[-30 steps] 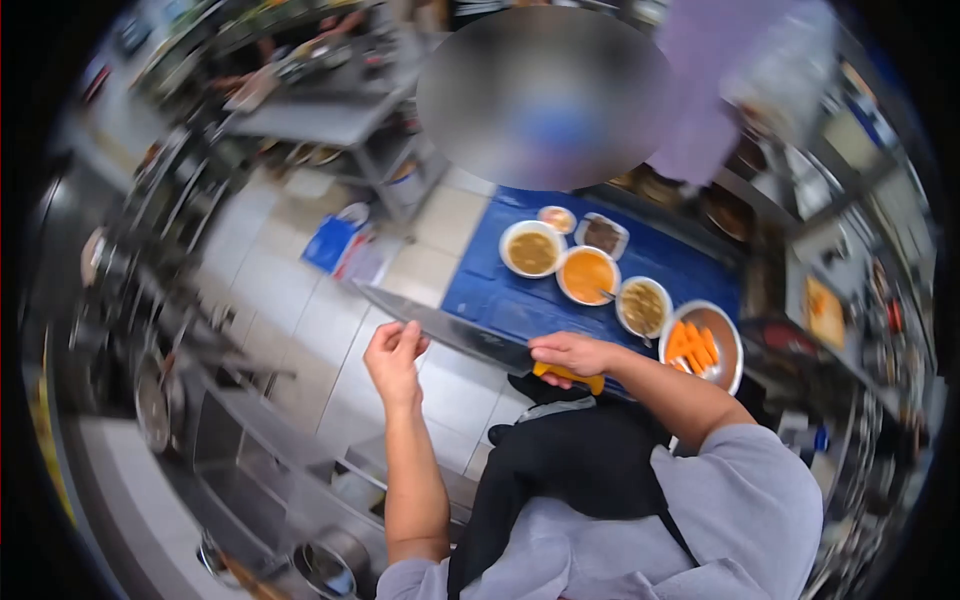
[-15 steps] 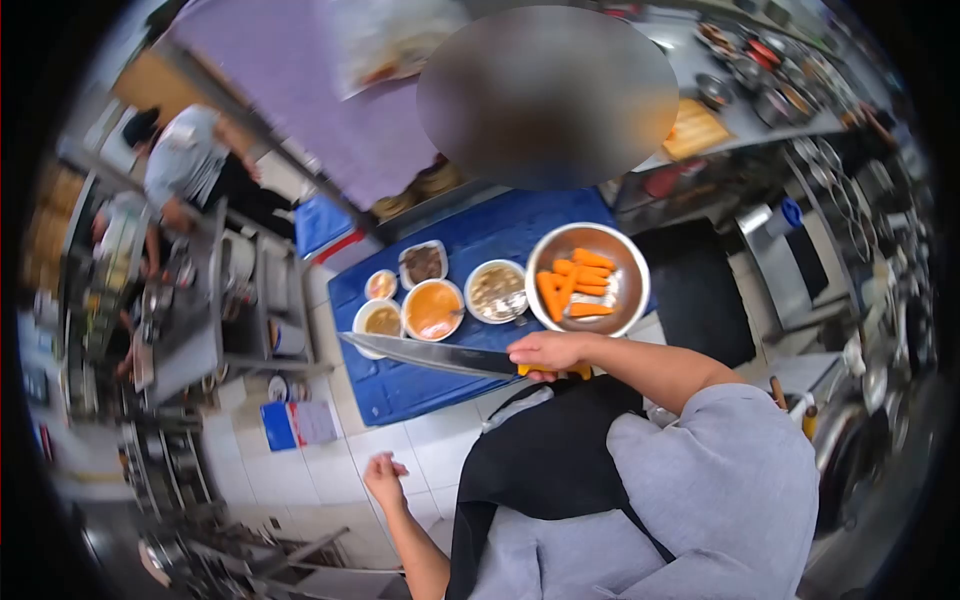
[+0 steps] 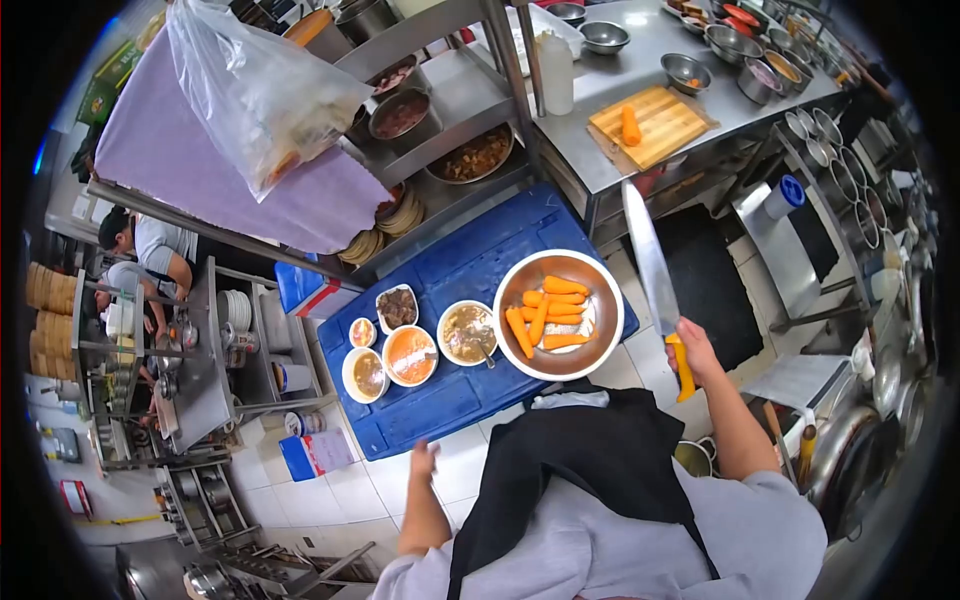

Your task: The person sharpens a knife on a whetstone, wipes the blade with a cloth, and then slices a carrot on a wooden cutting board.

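Note:
My right hand [image 3: 697, 352] is wrapped round the yellow handle of a large kitchen knife [image 3: 650, 255], its blade pointing up and away towards the steel counter. To the left of the blade, a steel bowl [image 3: 507, 340] of peeled carrots [image 3: 566, 286] sits on a blue lid-like surface [image 3: 450, 408]. On the counter, one carrot [image 3: 631, 127] lies on a wooden cutting board [image 3: 662, 142] beyond the knife tip. My left hand [image 3: 424, 460] hangs in the air near the front edge of the blue surface, fingers loosely extended, holding nothing.
Bowls of soup [image 3: 466, 330], orange liquid [image 3: 411, 355] and dark meat [image 3: 397, 307] stand left of the carrots. A steel shelf [image 3: 450, 105] holds food pans behind. A plastic bag [image 3: 265, 95] hangs at upper left. Two people work at the far left. Pans [image 3: 850, 460] crowd the right.
My right hand has swung right with the knife, turning its blade from pointing left to pointing away from me. My left hand has moved slightly right. The view has shifted, showing more of the counter.

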